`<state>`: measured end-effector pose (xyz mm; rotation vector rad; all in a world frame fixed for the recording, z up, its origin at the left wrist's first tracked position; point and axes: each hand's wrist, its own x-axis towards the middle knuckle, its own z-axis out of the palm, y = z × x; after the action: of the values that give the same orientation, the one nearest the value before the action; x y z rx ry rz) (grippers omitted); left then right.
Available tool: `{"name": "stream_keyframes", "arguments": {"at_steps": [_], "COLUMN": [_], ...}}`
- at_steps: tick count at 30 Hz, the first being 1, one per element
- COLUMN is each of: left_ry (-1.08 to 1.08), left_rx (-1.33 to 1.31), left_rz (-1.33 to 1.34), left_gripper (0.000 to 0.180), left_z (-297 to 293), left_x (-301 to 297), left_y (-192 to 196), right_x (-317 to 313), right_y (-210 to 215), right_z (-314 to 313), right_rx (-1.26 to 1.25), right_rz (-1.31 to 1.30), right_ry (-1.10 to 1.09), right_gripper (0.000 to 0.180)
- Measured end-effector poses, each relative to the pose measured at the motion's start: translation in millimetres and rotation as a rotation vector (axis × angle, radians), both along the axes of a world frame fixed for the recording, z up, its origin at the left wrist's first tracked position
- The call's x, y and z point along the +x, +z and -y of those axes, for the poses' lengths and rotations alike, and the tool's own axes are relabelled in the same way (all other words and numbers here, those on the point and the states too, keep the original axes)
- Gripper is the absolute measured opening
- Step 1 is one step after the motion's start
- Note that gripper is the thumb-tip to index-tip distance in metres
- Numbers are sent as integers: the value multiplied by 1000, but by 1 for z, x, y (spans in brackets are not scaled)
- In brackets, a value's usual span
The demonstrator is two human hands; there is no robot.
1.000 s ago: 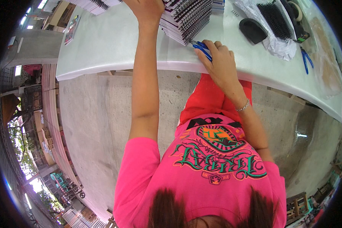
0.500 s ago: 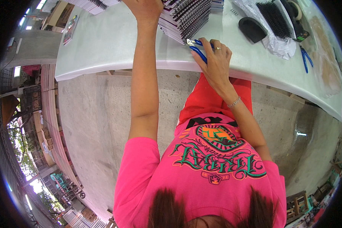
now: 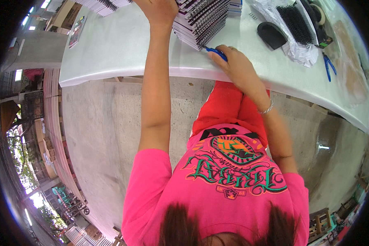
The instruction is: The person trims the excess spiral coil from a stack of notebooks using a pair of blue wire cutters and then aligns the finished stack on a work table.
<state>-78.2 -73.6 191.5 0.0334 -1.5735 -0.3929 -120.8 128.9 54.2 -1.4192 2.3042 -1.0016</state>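
Note:
A tall stack of spiral-bound notebooks (image 3: 201, 22), with purple-and-white edges and dark coils along its right side, stands on the white table. My right hand (image 3: 238, 67) is closed round blue-handled pliers (image 3: 219, 54). Their jaws meet the coil end at the near bottom corner of the stack. At the stack's left side is my left hand (image 3: 159, 12), its back toward me. Its fingers run past the top edge of the picture, so their grip is hidden.
Another pile of notebooks (image 3: 100, 6) lies at the far left, beside a small booklet (image 3: 77, 33). On the right are a black rounded pad (image 3: 271, 35), a bundle of black coils (image 3: 295, 24) on white plastic, a second blue-handled tool (image 3: 329, 67) and a clear plastic bag (image 3: 350, 61).
My right hand has rolled over and closed round the pliers, whose handles were spread before. The jaws now sit against the stack's near corner. My left hand has barely moved.

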Motion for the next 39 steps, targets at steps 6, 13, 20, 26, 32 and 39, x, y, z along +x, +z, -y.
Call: {"name": "stream_keyframes", "arguments": {"at_steps": [6,13,20,26,32,39], "left_ry": [-61,-37,-20,-10,23,-39], "left_rx": [27,-31,-45,-35,-83,-2], "left_rz": [-34,-27,-20,-7,-13,-29], "left_gripper": [59,59,58,58,58,58], "left_z": [4,4,4,4,5,3], "left_x": [-1,-5,-1,2,1,-2], "left_y": [-3,-4,-2,-1,-1,-2], "right_x": [31,27,23,-16,14,25], "right_y": [-27,-38,-27,17,-10,-30], "right_z": [-6,-3,4,11,-5,-5], "right_rx": [-182,-230,-173,183,-81,-185], "right_rz": [-370,-430,-411,164,-349,-465], "right_ry": [-211,-213,-153,113,-73,-176], "right_gripper": [44,43,38,40,39,41]}}
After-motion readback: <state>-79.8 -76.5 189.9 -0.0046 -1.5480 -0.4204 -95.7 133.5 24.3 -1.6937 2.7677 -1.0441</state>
